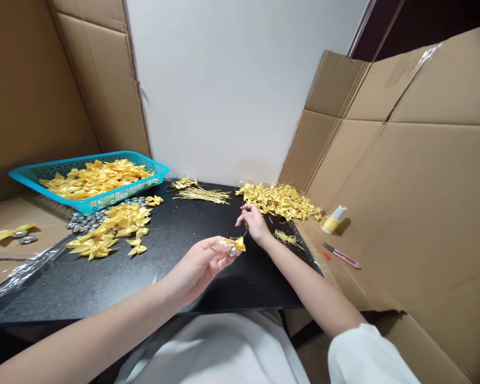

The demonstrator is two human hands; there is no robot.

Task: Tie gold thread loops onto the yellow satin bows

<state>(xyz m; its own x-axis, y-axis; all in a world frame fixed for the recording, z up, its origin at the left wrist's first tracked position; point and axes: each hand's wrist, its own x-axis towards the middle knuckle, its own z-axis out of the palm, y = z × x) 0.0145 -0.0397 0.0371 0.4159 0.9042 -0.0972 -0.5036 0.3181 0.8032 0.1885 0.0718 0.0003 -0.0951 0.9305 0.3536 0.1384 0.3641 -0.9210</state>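
My left hand (208, 262) is closed in a pinch on a yellow satin ribbon bow (239, 244), held above the black table. A small shiny silver bead or bell (232, 252) shows at the bow's underside, and a thin gold cord (216, 245) loops from it over my fingers. My right hand (255, 224) is just beyond and to the right of the bow, fingers loosely bent and apart. One thin cord end rises from the bow towards the right palm; I cannot tell whether it touches.
A blue basket (84, 205) of yellow bows stands back left. Loose bows (124, 221) and silver pieces (84, 221) lie before it. Gold cord lengths (204, 195), a bow pile (280, 200), cord scraps (287, 237), a thread spool (333, 220) and pink snips (344, 257) lie farther right. Cardboard walls flank the table.
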